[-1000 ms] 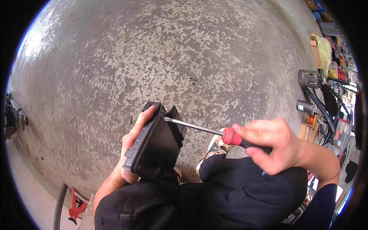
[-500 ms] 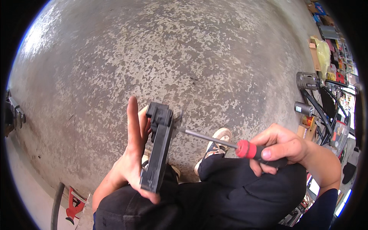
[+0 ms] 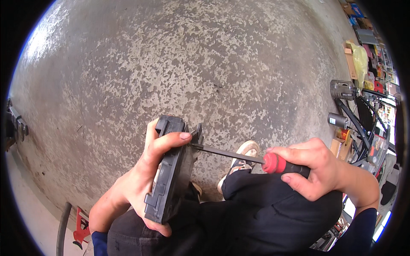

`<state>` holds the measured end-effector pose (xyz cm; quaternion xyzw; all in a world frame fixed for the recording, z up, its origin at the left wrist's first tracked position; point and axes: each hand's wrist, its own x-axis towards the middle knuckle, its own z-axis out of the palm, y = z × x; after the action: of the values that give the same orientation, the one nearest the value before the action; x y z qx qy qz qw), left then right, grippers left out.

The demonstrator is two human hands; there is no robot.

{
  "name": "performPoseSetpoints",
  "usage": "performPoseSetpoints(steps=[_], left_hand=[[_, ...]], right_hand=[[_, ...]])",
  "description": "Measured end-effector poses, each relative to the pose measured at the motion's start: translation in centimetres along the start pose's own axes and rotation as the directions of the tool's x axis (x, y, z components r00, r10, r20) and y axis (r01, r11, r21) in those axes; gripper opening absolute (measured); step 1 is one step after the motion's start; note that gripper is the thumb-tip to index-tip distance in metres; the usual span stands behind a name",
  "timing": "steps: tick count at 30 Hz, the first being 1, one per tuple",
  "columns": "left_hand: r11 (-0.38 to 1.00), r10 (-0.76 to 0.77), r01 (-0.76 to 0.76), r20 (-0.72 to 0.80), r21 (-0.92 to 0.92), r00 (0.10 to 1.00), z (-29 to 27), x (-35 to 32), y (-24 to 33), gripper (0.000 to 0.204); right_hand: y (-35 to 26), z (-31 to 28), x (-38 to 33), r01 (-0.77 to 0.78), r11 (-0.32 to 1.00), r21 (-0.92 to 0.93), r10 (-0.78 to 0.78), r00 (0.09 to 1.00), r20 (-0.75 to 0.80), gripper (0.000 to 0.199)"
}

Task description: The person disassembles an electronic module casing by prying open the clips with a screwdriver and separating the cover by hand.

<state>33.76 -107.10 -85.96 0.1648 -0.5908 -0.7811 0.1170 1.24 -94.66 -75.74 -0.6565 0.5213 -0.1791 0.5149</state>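
Observation:
My left hand (image 3: 147, 170) is wrapped round a black plastic housing (image 3: 170, 175), held tilted above my left thigh. Its index finger lies across the upper part, the thumb shows at the lower end, and the palm side is hidden. In my right hand (image 3: 314, 164) is a screwdriver (image 3: 273, 163) with a red and black handle, its grey shaft pointing left. The shaft's tip reaches the right side of the housing, near a small upright tab (image 3: 198, 130). Whether the tip sits inside a slot or only touches the edge, I cannot tell.
Below the hands are my dark trousers (image 3: 256, 209) and a light shoe (image 3: 245, 155) on the worn concrete floor (image 3: 192, 64). A red metal stand (image 3: 81, 230) is at lower left. Along the right lie a dark jug (image 3: 342, 89), a canister (image 3: 337, 120) and cardboard boxes (image 3: 341, 147).
The housing has turned in my left hand, showing a wider face, and its index finger has folded over it. My right hand has shifted its grip on the screwdriver handle.

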Motion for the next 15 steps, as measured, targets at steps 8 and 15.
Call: performPoseSetpoints(steps=[8, 15], left_hand=[[0.999, -0.008, 0.004, 0.101, 0.039, 0.995, -0.8, 0.7, -0.7, 0.143], [0.946, -0.229, 0.122, -0.355, -0.3, 0.906, 0.3, 1.4, 1.3, 0.137]], right_hand=[[-2.8, -1.4, 0.9, -0.165, 0.942, -0.292, 0.187, 0.981, 0.048, 0.058], [-3.0, -3.0, 0.3, -0.346, 0.88, 0.324, 0.28, 0.931, 0.235, 0.065]])
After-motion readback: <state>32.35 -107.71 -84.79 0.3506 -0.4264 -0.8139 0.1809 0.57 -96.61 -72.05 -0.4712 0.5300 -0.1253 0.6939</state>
